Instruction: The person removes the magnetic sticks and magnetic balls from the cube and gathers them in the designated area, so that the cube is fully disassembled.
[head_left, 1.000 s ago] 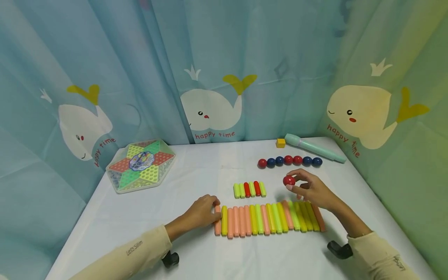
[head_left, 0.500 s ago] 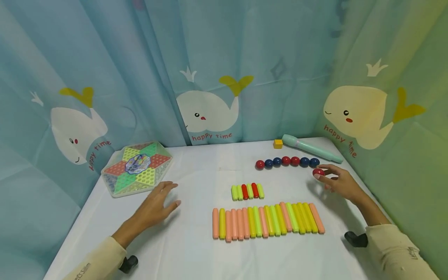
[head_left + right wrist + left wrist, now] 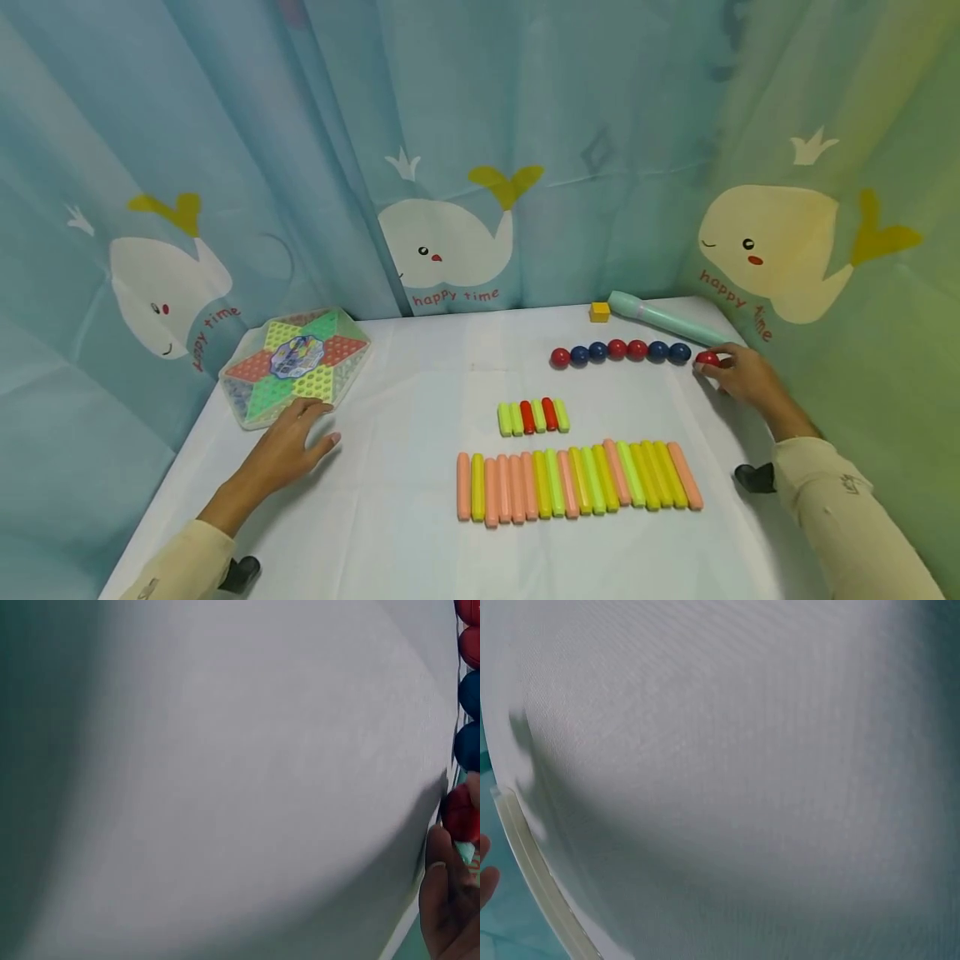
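Note:
My right hand (image 3: 746, 379) pinches a red ball (image 3: 707, 358) between fingers and thumb, at the right end of a row of red and dark blue balls (image 3: 617, 349). A small gap parts it from the last blue ball (image 3: 679, 353). The right wrist view shows the same red ball (image 3: 459, 814) in the fingertips beside the blue ones. My left hand (image 3: 281, 446) holds nothing, its fingers loosely extended near the front edge of the star-patterned Chinese checkers board (image 3: 296, 358). In the left wrist view only fingertips (image 3: 486, 881) show beside the board's pale edge (image 3: 536, 877).
Pink, yellow and green sticks (image 3: 577, 482) lie in a long row at the front. Behind them is a shorter row of green and red sticks (image 3: 533, 417). A yellow cube (image 3: 599, 312) and a pale green tapered stick (image 3: 663, 319) lie at the back, before the curtain (image 3: 450, 125).
My right hand has carried the red ball right and back to the end of the ball row. My left hand has left the pink stick and moved left, toward the board.

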